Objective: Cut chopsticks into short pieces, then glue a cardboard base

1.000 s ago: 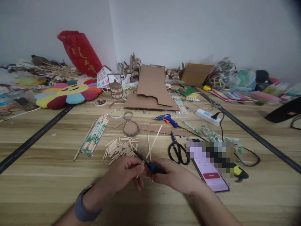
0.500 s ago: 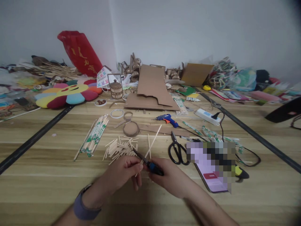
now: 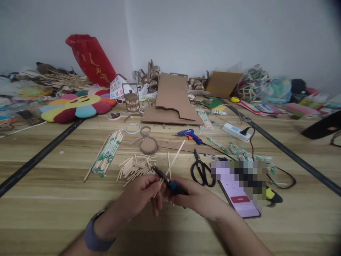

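My left hand (image 3: 145, 192) is closed, pinching a thin wooden chopstick (image 3: 176, 156) that slants up and away to the right. Wrapped in my right hand (image 3: 195, 197) is a pair of pliers (image 3: 173, 187) with blue and black handles. Its dark jaws lie across the chopstick close to my left fingertips; whether they bite on it is too small to tell. Just beyond my hands lies a loose pile of short cut stick pieces (image 3: 134, 169). Another chopstick (image 3: 168, 161) rests on the table behind the held one.
Packets of wrapped chopsticks (image 3: 109, 153) lie left. Ahead are a round cardboard piece edged with sticks (image 3: 148, 145), a blue glue gun (image 3: 189, 135) and cardboard sheets (image 3: 172, 96). To the right are black scissors (image 3: 201, 170), a phone (image 3: 243, 202) and a power strip (image 3: 236, 131).
My right hand has shifted slightly right, and the pliers' handles are spread wider, with a second blue handle end showing below. The held chopstick has moved slightly to the right.
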A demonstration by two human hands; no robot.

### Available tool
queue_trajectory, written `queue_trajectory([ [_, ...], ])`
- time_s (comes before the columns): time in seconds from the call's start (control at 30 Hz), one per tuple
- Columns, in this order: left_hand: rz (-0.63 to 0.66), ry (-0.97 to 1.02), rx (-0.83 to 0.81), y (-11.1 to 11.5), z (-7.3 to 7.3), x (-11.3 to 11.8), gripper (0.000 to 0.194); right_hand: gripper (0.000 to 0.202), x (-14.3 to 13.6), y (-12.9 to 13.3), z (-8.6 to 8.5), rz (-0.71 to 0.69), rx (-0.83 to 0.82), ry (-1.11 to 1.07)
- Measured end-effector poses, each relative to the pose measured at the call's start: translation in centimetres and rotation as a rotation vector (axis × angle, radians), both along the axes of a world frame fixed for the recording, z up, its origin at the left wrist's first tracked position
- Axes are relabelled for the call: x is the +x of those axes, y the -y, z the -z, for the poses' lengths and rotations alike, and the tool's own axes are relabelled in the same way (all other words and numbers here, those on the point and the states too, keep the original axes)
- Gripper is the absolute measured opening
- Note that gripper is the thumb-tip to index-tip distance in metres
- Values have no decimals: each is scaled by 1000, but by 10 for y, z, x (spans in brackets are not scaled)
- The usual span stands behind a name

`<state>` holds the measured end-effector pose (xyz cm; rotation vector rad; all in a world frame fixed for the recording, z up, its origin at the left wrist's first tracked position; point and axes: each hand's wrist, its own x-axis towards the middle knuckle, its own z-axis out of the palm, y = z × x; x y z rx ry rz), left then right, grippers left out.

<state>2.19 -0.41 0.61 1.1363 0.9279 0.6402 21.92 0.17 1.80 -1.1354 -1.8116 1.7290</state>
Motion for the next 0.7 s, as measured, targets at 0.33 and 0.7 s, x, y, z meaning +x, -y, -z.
queue_trajectory([
  [0.33, -3, -111, 62, 0, 6, -1, 35, 21, -1, 0, 3, 0, 95, 91],
  [0.7, 14, -242, 146, 3, 7, -3, 35, 9, -6, 3, 5, 18, 196, 199],
])
